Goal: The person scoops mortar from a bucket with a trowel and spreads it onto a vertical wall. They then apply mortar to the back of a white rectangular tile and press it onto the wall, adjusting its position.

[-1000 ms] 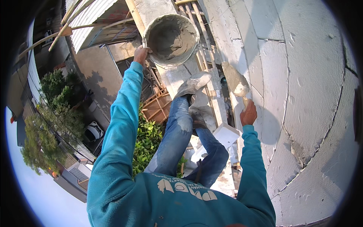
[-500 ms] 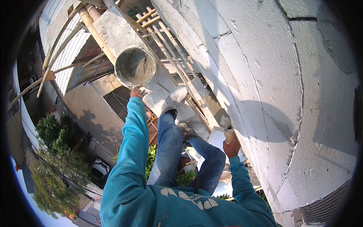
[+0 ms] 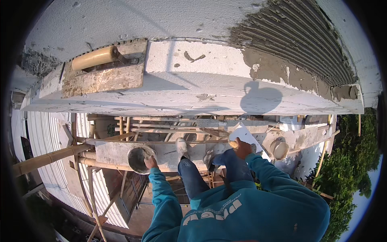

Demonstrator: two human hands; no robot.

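My left hand is closed on the near right rim of a round bucket that holds grey mortar. The bucket stands on a mortar-stained scaffold plank, left of my feet. In my right hand is the wooden handle of a trowel; its greyish blade points left and away from me, over the plank's far edge. A white rectangular board lies just beyond that hand. On the white block ledge ahead rests a notched trowel with a wooden handle, its blade caked with mortar.
Combed grey mortar covers part of the block wall at the upper right. Another bucket stands right of the board. Bamboo poles cross at the left. Beyond the plank's near edge there is a drop.
My view has swung round to the right, so the block wall now spans the top and the notched trowel shows. Left hand stays at the bucket, right hand keeps its trowel.
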